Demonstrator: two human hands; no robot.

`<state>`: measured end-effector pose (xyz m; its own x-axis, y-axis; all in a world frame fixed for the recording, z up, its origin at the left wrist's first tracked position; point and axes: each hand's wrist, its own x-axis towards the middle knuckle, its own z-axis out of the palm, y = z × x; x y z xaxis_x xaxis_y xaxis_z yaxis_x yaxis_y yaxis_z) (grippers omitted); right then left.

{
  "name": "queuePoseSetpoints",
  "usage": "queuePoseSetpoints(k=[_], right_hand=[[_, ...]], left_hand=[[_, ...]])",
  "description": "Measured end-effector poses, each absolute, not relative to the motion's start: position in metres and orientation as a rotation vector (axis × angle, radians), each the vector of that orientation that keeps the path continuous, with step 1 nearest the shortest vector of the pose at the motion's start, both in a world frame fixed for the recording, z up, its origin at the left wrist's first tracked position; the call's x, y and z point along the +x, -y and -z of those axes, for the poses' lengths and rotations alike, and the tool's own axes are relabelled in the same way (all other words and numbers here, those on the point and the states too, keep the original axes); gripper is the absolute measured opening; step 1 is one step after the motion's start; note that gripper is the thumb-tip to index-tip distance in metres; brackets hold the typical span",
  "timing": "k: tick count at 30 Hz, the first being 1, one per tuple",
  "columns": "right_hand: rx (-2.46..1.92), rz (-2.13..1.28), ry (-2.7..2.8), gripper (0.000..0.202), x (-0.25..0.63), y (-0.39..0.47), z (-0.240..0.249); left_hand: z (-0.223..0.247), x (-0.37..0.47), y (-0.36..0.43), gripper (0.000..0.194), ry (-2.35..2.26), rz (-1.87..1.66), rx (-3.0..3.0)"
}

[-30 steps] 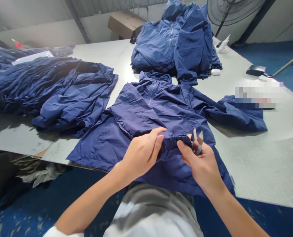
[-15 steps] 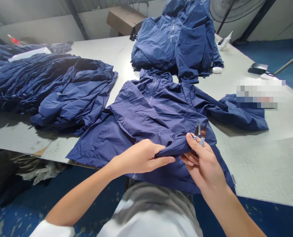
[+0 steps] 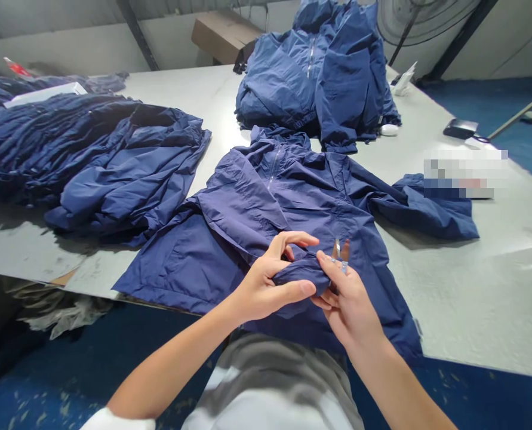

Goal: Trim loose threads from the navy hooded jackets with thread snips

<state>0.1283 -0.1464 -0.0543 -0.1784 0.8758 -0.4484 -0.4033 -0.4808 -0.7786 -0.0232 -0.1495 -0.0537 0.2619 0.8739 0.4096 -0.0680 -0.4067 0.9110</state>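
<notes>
A navy zip-neck jacket point(image 3: 306, 194) lies spread on the table before me, one sleeve folded across its front. The cuff point(image 3: 298, 276) of that sleeve is raised between my hands. My left hand point(image 3: 261, 283) curves around the cuff, fingers above and thumb below with the fabric between them. With finger and thumb, my right hand point(image 3: 353, 301) pinches the cuff's other end. That same hand also holds thread snips point(image 3: 344, 258), their blades pointing up and away; the fingers partly hide the handle. The other sleeve point(image 3: 431, 206) stretches out to the right.
Piled navy garments point(image 3: 108, 155) cover the left of the white table point(image 3: 454, 286). A stack of blue jackets point(image 3: 310, 77) stands at the back. To the right are a black object point(image 3: 460, 128) and a blurred-out item point(image 3: 465, 170). A cardboard box point(image 3: 223, 37) is behind.
Both hands have shifted, the right one leftward with the cuff and snips, closer to the left. My left hand's fingers have lifted and spread around the cuff. The view has shifted slightly.
</notes>
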Motion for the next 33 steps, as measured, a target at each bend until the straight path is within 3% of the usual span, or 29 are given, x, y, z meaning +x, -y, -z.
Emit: queuePoseSetpoints(k=[5,12,16,22,33], right_hand=[[-1.264,-1.712,0.857,0.05,0.131,0.144,0.067],[-1.124,-0.804,1.848,0.038,0.168,0.138,0.056],[-0.949,-0.489,2.151,0.027,0.169,0.138,0.036],[-0.853,-0.461,2.202,0.02,0.162,0.139,0.032],[-0.867,-0.383,2.164,0.025,0.163,0.141,0.035]], left_hand=[[0.06,-0.021,0.153,0.025,-0.737,-1.331,1.391],[0.051,-0.038,0.153,0.029,-0.786,-1.098,1.368],[0.049,-0.042,0.153,0.026,-0.775,-1.039,1.417],[0.046,-0.041,0.157,0.004,-0.799,-1.027,1.513],[0.043,-0.036,0.159,0.009,-0.824,-1.032,1.716]])
